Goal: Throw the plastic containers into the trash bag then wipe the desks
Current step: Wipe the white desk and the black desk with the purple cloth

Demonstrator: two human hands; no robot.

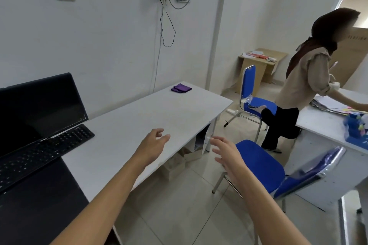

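Note:
A folded purple cloth [181, 88] lies at the far end of the white desk [159, 117]. My left hand [153, 145] hovers over the desk's near edge, empty, fingers loosely apart. My right hand [227, 155] is stretched out beyond the desk's edge, above the floor and in front of a blue chair [264, 167], empty with fingers spread. A clear crumpled plastic item [248, 99] rests on the seat of the far blue chair [253, 93]. No trash bag is visible.
A black monitor [37, 105] and keyboard [39, 151] sit at the desk's left end. A person [306, 85] leans over a second white desk [328, 123] on the right, which carries papers and a blue tray. A small wooden table [260, 61] stands in the far corner.

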